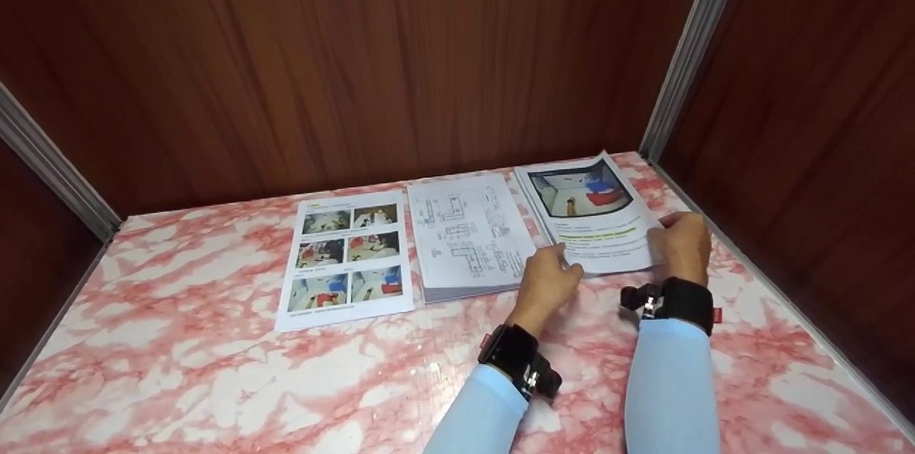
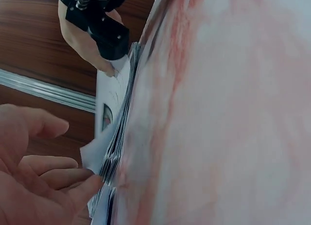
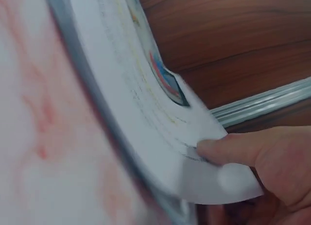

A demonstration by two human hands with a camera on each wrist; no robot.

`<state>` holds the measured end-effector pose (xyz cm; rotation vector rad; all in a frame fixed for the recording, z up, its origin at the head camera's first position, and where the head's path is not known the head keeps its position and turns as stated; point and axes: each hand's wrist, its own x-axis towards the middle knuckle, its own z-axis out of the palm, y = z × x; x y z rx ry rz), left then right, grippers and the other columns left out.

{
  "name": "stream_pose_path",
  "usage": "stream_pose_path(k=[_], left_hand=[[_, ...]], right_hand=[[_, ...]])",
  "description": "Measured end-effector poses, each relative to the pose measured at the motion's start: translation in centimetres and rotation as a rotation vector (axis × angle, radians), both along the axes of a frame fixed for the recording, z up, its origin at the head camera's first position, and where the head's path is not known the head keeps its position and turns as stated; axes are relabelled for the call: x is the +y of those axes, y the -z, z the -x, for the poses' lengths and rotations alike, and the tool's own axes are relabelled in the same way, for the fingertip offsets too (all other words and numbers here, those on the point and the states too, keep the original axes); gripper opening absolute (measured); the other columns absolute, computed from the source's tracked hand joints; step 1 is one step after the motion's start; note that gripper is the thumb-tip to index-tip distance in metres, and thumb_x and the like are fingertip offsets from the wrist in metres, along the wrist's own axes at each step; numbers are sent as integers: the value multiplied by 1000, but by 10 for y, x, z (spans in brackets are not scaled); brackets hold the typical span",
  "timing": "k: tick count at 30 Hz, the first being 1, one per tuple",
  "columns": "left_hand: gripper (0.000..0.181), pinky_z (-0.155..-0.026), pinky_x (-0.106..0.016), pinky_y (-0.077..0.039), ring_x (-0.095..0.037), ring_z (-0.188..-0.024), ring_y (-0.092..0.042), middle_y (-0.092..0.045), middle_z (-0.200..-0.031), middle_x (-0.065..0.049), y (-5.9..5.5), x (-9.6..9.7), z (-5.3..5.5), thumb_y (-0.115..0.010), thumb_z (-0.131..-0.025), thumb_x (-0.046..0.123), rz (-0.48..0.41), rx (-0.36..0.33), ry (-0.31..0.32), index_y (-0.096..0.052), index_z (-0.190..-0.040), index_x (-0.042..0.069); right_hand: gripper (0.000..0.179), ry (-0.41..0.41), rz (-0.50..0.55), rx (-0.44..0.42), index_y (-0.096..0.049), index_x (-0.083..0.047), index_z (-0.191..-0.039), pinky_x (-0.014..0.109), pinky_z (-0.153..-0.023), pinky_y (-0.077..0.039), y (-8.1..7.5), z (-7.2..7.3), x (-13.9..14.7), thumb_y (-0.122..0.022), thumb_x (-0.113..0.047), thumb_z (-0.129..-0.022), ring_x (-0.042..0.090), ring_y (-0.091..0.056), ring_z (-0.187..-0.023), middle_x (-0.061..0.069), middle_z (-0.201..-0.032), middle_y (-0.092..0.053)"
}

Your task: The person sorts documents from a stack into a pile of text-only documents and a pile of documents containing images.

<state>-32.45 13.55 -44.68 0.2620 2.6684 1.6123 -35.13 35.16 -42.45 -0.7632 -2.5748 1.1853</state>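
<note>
A stack of printed sheets [image 1: 604, 225] lies at the right, its top page showing a colour photo and a yellow-highlighted line. At its lower right edge my right hand [image 1: 684, 247] pinches the top paper [image 3: 146, 132], thumb on the printed face; the page bows upward there. The fingers beneath are partly hidden. My left hand [image 1: 547, 282] is at the stack's lower left corner. In the left wrist view, that hand [image 2: 43, 171] touches the layered page edges [image 2: 114, 157] with its fingers, thumb held apart.
A stack with line drawings [image 1: 468, 236] lies in the middle, just left of the left hand. Farther left is a sheet with several photos [image 1: 347, 261]. Brown wood-grain panels [image 1: 357, 68] and metal posts [image 1: 690, 46] border the red-and-white marbled table [image 1: 214, 368].
</note>
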Motion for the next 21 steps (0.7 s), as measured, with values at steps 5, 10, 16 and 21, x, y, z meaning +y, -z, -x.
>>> stream_pose_path(k=[5, 10, 16, 21], left_hand=[[36, -88, -28, -48, -15, -97, -62, -69, -105, -7, 1, -11, 5, -63, -79, 17, -161, 5, -77, -66, -114, 9], [19, -76, -25, -50, -10, -81, -64, -72, -88, 0, 4, -24, 12, -67, -78, 19, -259, 9, -178, -74, -95, 12], [10, -55, -27, -48, -9, -58, -63, -68, -67, 8, 6, -48, 20, -75, -72, 30, -226, -54, -284, -72, -79, 22], [30, -61, -27, -48, -16, -67, -65, -69, -78, -1, 7, -71, 27, -74, -69, 22, -178, -155, -312, -67, -96, 12]], right_hand=[[38, -110, 24, -47, -57, 0, -115, 38, -80, -43, -6, -5, 4, -61, -17, -81, 32, -51, -97, 20, -113, -56], [52, -267, 61, -211, -45, -3, -125, 34, -75, -47, -9, -4, 6, -63, -22, -81, 29, -54, -95, 19, -118, -51], [79, -412, 218, -365, -26, -10, -140, 34, -84, -49, -8, 2, 0, -71, -27, -76, 28, -50, -108, 16, -134, -38], [89, -588, 139, -406, -21, -9, -145, 43, -99, -39, -7, 9, -10, -72, -28, -75, 32, -41, -120, 17, -144, -31]])
